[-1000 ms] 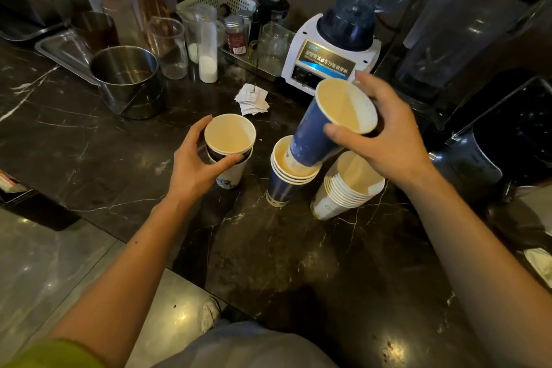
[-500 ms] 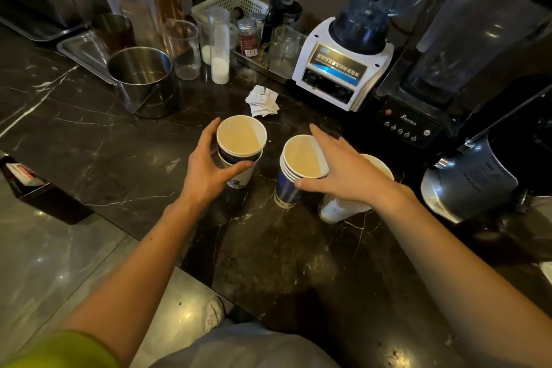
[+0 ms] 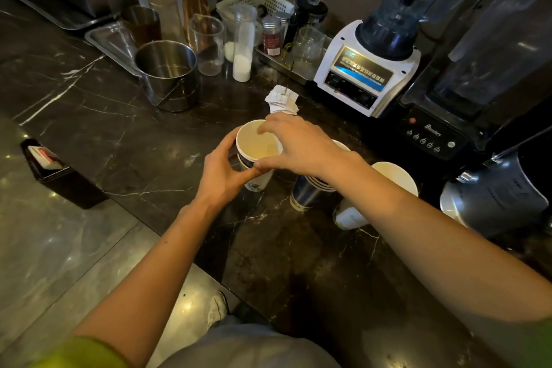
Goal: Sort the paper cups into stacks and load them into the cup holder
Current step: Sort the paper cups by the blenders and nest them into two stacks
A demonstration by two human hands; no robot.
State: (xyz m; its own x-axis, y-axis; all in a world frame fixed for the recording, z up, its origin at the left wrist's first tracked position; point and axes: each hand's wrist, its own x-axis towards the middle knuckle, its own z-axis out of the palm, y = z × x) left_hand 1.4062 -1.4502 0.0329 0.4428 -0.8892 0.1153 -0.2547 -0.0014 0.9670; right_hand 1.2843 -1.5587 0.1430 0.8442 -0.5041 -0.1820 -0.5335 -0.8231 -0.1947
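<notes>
Cups gripped by left hand and right hand.

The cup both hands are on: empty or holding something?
Empty. The top cup opens toward the camera and shows only bare pale lining, no liquid. The left hand grips its side; the right hand pinches its rim.

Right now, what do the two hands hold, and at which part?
Both hold the top cup of the left stack: left hand around its side, right hand at its rim.
</notes>
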